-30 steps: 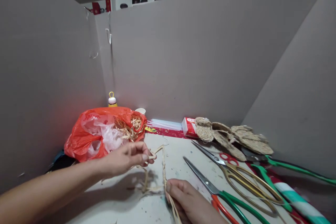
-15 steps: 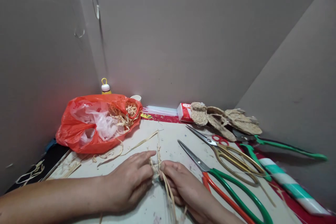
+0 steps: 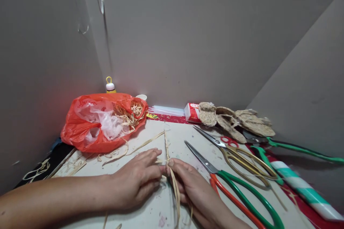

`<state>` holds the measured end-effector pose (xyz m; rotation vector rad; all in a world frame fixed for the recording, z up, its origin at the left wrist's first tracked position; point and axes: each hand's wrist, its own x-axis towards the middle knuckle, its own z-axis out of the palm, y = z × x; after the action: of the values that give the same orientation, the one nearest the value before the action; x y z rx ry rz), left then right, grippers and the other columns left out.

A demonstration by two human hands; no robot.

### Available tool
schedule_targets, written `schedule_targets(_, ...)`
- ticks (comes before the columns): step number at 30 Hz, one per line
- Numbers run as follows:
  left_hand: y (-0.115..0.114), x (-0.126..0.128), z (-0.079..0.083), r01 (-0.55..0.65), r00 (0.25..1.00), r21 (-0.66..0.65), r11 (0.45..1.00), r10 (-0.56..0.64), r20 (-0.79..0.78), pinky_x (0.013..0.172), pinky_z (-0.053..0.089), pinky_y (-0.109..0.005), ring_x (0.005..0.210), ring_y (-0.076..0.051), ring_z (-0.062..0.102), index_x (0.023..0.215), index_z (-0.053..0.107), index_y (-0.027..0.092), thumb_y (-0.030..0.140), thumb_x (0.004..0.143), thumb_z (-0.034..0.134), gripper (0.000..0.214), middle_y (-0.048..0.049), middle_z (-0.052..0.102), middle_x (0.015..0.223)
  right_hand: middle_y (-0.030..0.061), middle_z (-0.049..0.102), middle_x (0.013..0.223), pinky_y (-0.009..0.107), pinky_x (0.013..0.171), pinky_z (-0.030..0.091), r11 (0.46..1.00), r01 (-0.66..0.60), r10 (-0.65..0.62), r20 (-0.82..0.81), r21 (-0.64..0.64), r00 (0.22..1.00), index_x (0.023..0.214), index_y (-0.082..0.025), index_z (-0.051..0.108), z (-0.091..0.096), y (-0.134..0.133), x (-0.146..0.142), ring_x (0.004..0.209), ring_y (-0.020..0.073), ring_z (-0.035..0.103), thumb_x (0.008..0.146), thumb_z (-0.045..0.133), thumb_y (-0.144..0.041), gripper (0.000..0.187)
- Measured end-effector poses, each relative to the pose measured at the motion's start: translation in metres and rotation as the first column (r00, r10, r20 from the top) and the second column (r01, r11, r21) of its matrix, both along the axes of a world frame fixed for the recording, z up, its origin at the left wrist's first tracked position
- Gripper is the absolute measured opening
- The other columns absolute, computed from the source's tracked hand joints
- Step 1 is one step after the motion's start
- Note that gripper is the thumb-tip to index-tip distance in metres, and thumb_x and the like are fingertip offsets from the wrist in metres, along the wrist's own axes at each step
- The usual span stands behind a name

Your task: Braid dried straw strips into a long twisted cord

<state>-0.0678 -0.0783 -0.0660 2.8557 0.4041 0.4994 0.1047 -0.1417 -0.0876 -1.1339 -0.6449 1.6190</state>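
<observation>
A thin braid of pale straw strands runs up the table from between my two hands. My right hand pinches it between thumb and forefinger at its lower end, and loose strands trail down over those fingers. From the left, my left hand meets it, fingers bent around a short strand, with one fingertip against the right thumb's pinch. The exact grip of the left fingers is partly hidden. At its far tip, the braid joins a long strand slanting away to the left.
An orange plastic bag of straw lies at the back left, beside a white cup. Red-and-green scissors, gold-handled scissors and a striped roll lie on the right. Woven straw pieces sit behind, near a red-and-white box.
The camera view has shifted slightly. My left fingers have moved in closer to the right thumb, and the strands between the hands are rearranged. The right hand keeps its pinch.
</observation>
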Motion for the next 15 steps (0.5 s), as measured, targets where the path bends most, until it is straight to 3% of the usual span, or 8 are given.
schedule_targets(8,0.008,-0.009,-0.017,0.076,0.987,0.364,0.928,-0.122,0.104,0.101,0.034,-0.052,0.132,-0.034,0.027,0.105,0.056,0.014,0.015,0.079,0.054,0.026,-0.0238,0.03,0.142,-0.0101,0.026,0.046,0.015,0.035,0.007,0.993,-0.074,0.072,-0.023,-0.088,0.997,0.069,-0.018,0.045,-0.003,-0.002,0.0,0.039,0.0022,0.012,0.077,0.059,-0.041,0.029)
schedule_targets(12,0.007,-0.009,-0.017,0.086,0.982,0.447,0.89,-0.152,0.115,0.1,0.036,-0.049,0.132,-0.033,0.028,0.099,0.058,0.013,0.017,0.081,0.054,0.019,-0.023,0.036,0.139,-0.011,0.025,0.047,0.014,0.035,0.007,0.991,-0.06,0.053,-0.067,-0.121,0.996,0.069,-0.018,0.045,-0.002,0.0,0.0,0.04,0.0018,0.011,0.072,0.064,-0.037,0.027)
schedule_targets(15,0.008,-0.007,-0.017,0.084,0.978,0.443,0.892,-0.16,0.136,0.1,0.037,-0.048,0.131,-0.032,0.03,0.097,0.059,0.012,0.017,0.082,0.052,0.017,-0.0236,0.041,0.135,-0.0115,0.024,0.047,0.013,0.035,0.006,0.988,-0.078,0.066,-0.092,-0.134,0.994,0.069,-0.018,0.044,-0.001,0.001,0.001,0.04,0.0017,0.009,0.07,0.065,-0.035,0.027)
